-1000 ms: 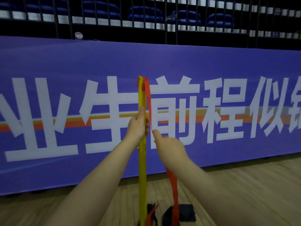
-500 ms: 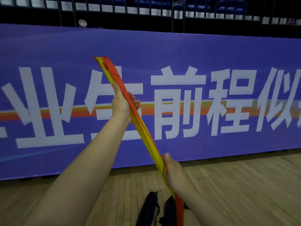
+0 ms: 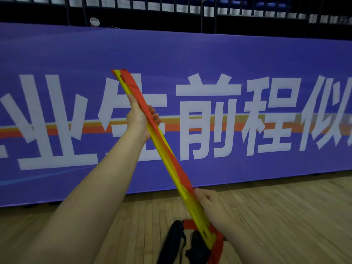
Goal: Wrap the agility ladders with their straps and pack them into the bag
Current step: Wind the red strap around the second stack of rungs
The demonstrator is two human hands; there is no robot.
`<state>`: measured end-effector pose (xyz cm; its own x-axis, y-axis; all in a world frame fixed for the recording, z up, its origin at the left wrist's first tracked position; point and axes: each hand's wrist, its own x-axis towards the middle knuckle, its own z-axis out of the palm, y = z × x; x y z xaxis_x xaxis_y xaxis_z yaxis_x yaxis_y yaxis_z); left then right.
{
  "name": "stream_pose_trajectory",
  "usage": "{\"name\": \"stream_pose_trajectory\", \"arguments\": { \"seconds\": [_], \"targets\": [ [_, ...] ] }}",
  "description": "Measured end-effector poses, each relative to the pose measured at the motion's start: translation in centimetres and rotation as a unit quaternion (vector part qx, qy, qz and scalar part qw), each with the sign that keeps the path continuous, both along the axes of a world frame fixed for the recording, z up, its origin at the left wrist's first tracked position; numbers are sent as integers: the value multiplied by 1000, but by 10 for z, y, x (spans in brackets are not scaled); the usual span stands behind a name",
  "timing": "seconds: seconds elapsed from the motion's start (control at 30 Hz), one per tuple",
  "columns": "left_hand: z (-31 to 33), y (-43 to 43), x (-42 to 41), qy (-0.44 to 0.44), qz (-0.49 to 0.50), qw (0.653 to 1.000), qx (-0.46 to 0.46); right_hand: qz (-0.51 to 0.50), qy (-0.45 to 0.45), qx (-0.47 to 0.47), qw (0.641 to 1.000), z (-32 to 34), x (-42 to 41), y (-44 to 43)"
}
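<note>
— Where is the ladder?

— The folded yellow ladder bundle (image 3: 165, 153) is held up in the air, slanting from above the left hand (image 3: 140, 121) down past the right hand (image 3: 211, 205).

— And the hands themselves?

— Well apart, one on each part of it. The left hand grips the upper part, thumb laid along the near face and fingers curled round the far side. The right hand closes on the lower part, its back turned to the camera. Whether it pinches only the strap or the strap and rungs together, I cannot tell.

— Where does the strap run?

— The red strap (image 3: 137, 92) lies flat along the bundle from the top end, under the left hand's fingers, down to the right hand, then loops round the low end just below that hand.

— The bag?

— A black bag (image 3: 172, 242) lies on the wooden floor (image 3: 285, 210) beneath the right hand, partly behind the bundle's low end.

— Beyond the hands?

— A purple banner (image 3: 266, 54) with large white characters, and a dark railing (image 3: 171, 8) above it.
</note>
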<state>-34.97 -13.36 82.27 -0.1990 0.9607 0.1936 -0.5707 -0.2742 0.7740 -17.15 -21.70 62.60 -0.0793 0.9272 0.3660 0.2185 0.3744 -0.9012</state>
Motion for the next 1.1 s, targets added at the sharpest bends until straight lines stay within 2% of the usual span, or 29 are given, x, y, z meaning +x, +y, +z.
{"name": "stream_pose_trajectory", "arguments": {
  "seconds": [0.27, 0.37, 0.47, 0.53, 0.63, 0.67, 0.73, 0.87, 0.93, 0.97, 1.03, 1.1],
  "targets": [
    [-7, 13, -3, -50, 37, 998, -26, -70, -58, 8, 996, 0, 10, 0],
    [-10, 13, -2, -75, 57, 995, -38, -85, -90, -31, 992, -1, 12, 1],
    [-17, 13, -11, -94, 27, 995, -7, -80, -84, -33, 993, 2, 12, -2],
    [-33, 8, -8, -57, -12, 998, 14, -129, -77, -2, 989, 5, 8, 0],
    [-91, -12, 37, 54, -59, 997, -22, -172, -107, 44, 978, 13, -3, 4],
    [-108, -21, 54, 48, -72, 996, -30, -168, -122, 48, 977, 18, -5, 5],
    [-124, -31, 69, 11, -75, 997, -23, -123, -137, 18, 983, 27, -1, 3],
    [-114, -20, 55, -19, -54, 998, 9, 22, -151, -72, 986, 42, 35, -9],
    [-115, -16, 53, -35, -59, 998, 12, -5, -199, -37, 979, 38, 48, -5],
    [-115, -15, 53, -43, -63, 997, 9, -29, -196, -29, 980, 35, 50, -2],
    [-114, -15, 51, -70, -69, 995, 2, -22, -103, -106, 989, 32, 52, -3],
    [-113, -13, 48, -94, -55, 994, -1, 31, -32, -237, 970, 28, 55, -10]
  ]
}}
